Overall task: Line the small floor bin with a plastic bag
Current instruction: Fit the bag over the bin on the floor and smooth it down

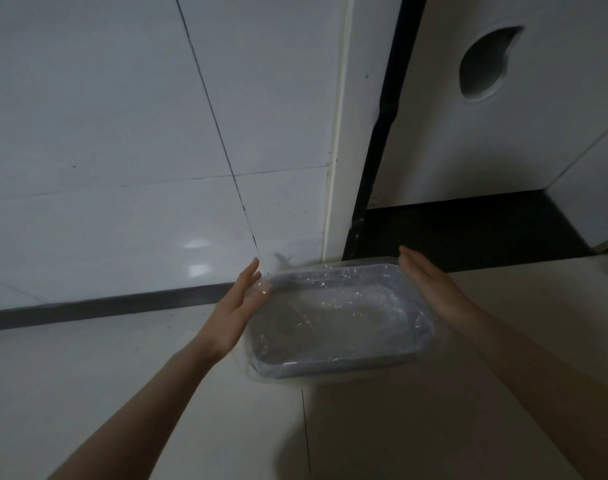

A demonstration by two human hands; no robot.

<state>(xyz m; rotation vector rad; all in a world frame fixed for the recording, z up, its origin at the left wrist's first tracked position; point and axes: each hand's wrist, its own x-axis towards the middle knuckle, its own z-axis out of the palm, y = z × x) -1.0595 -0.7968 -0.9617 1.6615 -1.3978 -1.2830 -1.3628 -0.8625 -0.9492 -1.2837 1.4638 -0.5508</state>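
Note:
A small rectangular grey-blue bin stands on the floor near the wall corner. A clear plastic bag lies inside it and folds over the rim on all visible sides. My left hand is flat with fingers extended against the bin's left side, touching the bag film there. My right hand is flat and extended at the bin's right far corner, just beside the rim. Neither hand is closed on anything.
White tiled wall with a dark baseboard runs behind the bin. A white cabinet door with a round cut-out handle stands at the right above a black plinth. Pale floor tiles surround the bin.

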